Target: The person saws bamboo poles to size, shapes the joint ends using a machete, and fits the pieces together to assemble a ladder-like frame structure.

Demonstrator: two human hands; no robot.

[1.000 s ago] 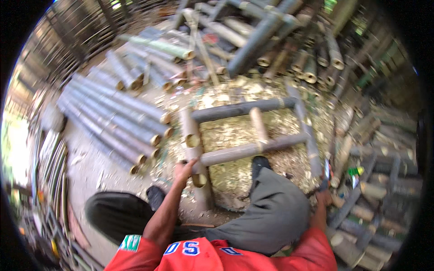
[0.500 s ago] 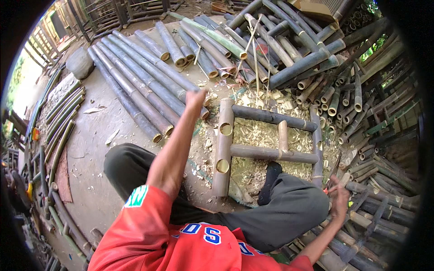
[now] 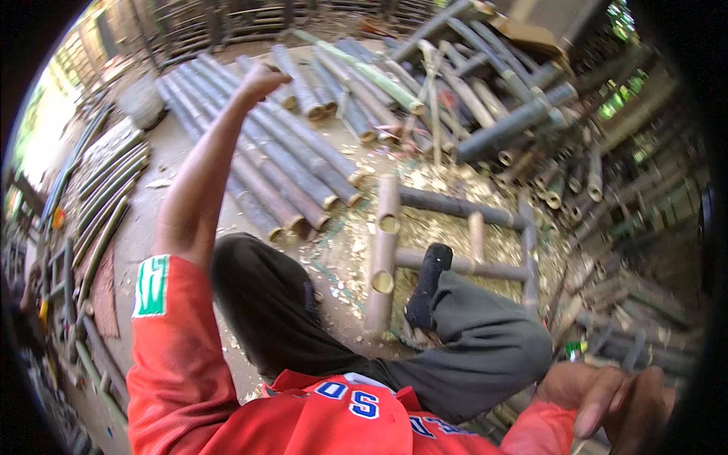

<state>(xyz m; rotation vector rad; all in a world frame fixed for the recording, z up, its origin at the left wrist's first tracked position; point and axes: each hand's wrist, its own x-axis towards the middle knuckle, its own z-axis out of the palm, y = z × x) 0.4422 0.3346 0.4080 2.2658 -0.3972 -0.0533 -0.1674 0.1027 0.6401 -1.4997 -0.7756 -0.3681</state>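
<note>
My left hand (image 3: 265,80) is raised at the far left, over a row of dark bamboo poles (image 3: 284,144). Its fingers are curled, and what they hold, if anything, is hidden. At the lower right, close to the camera, my right hand (image 3: 607,394) has its fingers bent inward; blur hides what is in it. Between my legs and the poles lies a bamboo frame (image 3: 385,250): two thick posts joined by two rails, with a short piece between the rails. Round cut holes show in its left post. My foot in a dark sock (image 3: 429,284) rests against the frame.
Pale wood chips (image 3: 356,262) litter the ground around the frame. Stacked bamboo frames (image 3: 516,121) stand at the back right, with cut bamboo pieces (image 3: 557,178) beside them. A grey stone (image 3: 142,102) sits at the far left, near split bamboo strips (image 3: 114,178).
My left hand has moved up and to the left, farther over the poles. My right hand has come down and right, closer to the camera. The view has shifted slightly.
</note>
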